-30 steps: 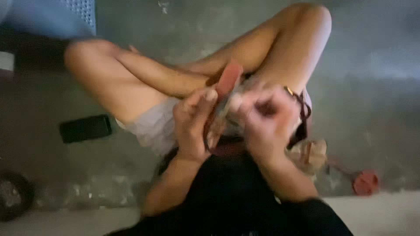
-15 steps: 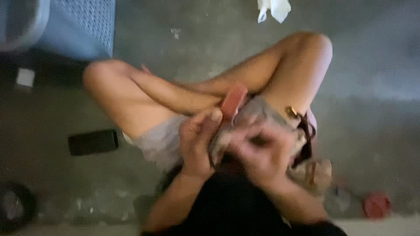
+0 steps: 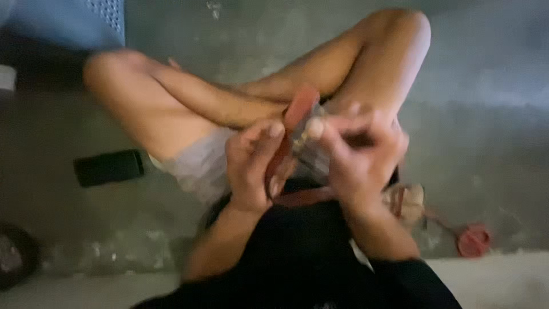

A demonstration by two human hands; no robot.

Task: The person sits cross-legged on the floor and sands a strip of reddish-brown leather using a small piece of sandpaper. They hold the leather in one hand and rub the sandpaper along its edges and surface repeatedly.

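Left hand (image 3: 251, 163) fingers curl around a flat reddish-brown leather-like strap (image 3: 294, 117) over the lap; right hand (image 3: 357, 154) fingertips pinch blurred grey stuff beside it. Nearby: rough grey concrete floor (image 3: 486, 86), black rectangular slab (image 3: 108, 167).

Motion blur smears the whole view. The left hand (image 3: 251, 166) covers the lower part of the reddish curved strap-like piece (image 3: 297, 111), and the right hand (image 3: 357, 157) hides most of the greyish object (image 3: 313, 154); what that is cannot be told. The round dark object (image 3: 14, 254) is cut off by the left edge.
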